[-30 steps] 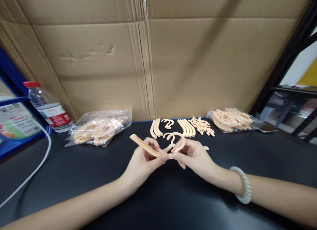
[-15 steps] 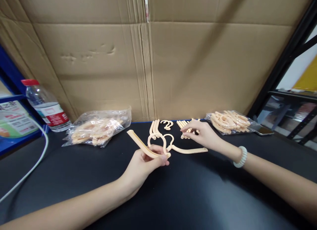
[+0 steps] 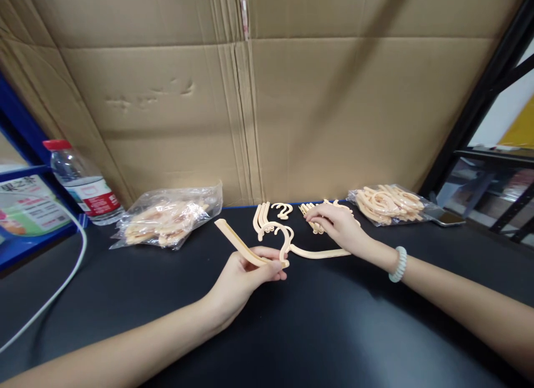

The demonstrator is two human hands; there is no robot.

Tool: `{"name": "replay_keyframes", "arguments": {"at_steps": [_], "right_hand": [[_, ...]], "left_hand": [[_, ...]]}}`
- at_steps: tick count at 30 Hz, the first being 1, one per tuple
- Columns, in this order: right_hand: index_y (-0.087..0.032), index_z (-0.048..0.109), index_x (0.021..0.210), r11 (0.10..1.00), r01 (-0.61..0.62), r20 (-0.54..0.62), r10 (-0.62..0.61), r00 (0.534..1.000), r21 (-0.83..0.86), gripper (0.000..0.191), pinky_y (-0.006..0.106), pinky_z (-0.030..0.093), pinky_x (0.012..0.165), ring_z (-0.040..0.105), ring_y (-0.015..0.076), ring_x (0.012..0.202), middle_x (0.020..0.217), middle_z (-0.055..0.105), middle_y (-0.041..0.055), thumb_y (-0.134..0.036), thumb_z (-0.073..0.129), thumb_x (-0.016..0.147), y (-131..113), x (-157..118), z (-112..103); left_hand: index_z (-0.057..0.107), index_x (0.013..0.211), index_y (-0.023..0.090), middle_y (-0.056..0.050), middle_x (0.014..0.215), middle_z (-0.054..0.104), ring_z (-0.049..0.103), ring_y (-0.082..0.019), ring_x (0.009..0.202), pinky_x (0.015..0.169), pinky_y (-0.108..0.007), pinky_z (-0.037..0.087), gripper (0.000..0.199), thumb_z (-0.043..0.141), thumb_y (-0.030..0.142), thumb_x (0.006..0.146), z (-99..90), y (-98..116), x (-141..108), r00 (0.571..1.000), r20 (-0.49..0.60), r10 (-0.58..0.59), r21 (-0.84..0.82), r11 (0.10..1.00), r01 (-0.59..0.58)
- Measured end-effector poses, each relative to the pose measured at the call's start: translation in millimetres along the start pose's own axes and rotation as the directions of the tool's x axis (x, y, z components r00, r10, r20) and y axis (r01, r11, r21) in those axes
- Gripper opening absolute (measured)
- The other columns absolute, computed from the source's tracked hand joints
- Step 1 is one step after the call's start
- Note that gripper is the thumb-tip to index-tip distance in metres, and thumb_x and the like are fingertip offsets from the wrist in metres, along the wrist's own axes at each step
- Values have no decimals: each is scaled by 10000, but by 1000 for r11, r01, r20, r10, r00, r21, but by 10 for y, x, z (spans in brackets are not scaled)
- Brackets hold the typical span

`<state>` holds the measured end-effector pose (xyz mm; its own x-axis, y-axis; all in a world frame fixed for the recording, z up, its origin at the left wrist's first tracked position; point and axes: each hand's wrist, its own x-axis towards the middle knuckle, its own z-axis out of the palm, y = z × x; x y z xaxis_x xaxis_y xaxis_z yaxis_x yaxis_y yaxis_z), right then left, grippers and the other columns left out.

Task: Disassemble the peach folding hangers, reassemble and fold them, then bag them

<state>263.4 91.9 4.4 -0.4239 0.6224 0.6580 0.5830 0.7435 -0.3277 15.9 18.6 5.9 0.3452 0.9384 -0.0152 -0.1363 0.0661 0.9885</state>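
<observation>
My left hand [image 3: 254,271] is closed around a beige plastic hanger piece: one hanger arm [image 3: 237,244] slants up to the left, and a hook [image 3: 278,227] rises from the joint by my thumb. Behind it a part-built hanger [image 3: 319,254], with one arm reaching right, lies on the table. My right hand [image 3: 340,226] is over a row of loose hanger arms [image 3: 306,210], its bent fingers closed on one of them; the fingertips partly hide the row. Several more arms [image 3: 262,214] and some loose hooks [image 3: 284,211] lie to the left of it.
A clear bag of beige pieces [image 3: 167,218] lies at the left, another bag [image 3: 387,204] at the right beside a phone [image 3: 448,217]. A water bottle [image 3: 92,187] and white cable [image 3: 69,282] are at far left. A cardboard wall [image 3: 175,115] backs the black table [image 3: 258,338].
The hook in my left hand has turned, its curl now overlapping the hook behind. My right hand's fingers have come down onto the row of arms, which has shifted slightly. The view moved a little.
</observation>
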Motion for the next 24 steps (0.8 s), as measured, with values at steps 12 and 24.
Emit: {"name": "replay_keyframes", "arguments": {"at_steps": [12,24], "right_hand": [[-186,693,896,970,155,248,-106,963,-186,175,441,435,921,520,257,1063,1122,609,119,-166,520,905,54,-36,70],[-220,525,1007,534,-388,69,522,850,751,260,240,414,480,573,110,481,639,590,-32,-450,557,891,-716,-57,-38]], "left_hand": [[737,812,134,-34,783,697,656,-126,674,711,-241,536,242,837,286,653,28,36,-1,1000,-17,-11,-11,1000,11],[728,789,128,-39,776,689,640,-128,670,680,-236,507,197,820,256,670,-11,-8,13,1000,9,14,-18,1000,-14]]}}
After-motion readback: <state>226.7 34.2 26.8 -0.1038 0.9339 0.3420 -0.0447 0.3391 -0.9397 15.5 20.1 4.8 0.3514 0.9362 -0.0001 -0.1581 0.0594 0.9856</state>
